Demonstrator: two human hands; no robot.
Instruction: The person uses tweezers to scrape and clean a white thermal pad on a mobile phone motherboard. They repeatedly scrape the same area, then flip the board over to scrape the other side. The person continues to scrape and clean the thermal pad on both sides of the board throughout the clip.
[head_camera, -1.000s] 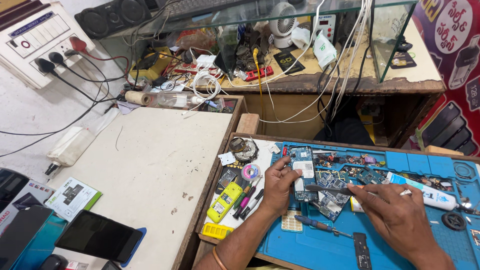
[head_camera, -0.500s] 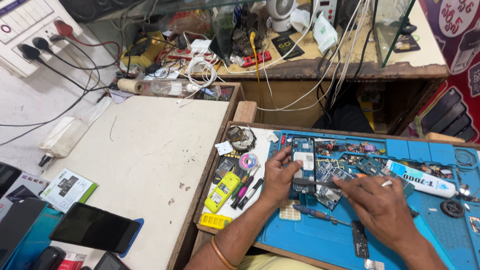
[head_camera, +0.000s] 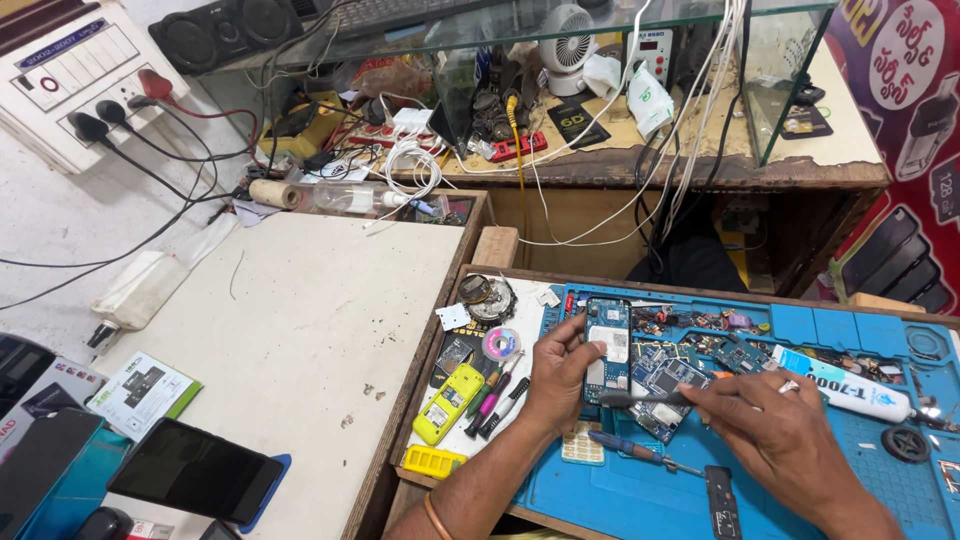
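An opened small phone (head_camera: 607, 345) with its circuit board showing lies on a blue work mat (head_camera: 620, 490). My left hand (head_camera: 556, 375) grips its left side and holds it down. My right hand (head_camera: 775, 430) is closed around a dark thin tool (head_camera: 640, 399) whose tip points left and touches the phone's lower edge. Loose circuit boards (head_camera: 672, 385) lie just right of the phone. A blue-handled screwdriver (head_camera: 640, 453) rests on the mat below my hands.
A yellow phone body (head_camera: 447, 402), pens and a solder reel (head_camera: 500, 344) lie left of the mat. A white glue tube (head_camera: 850, 390) lies at right. A white table (head_camera: 290, 320) holds phones (head_camera: 195, 470) at left. A cluttered shelf with hanging cables (head_camera: 640, 130) stands behind.
The view has shifted slightly. My right hand has drawn back to the right, and its tool tip now meets the phone's lower edge. My left hand stays on the phone.
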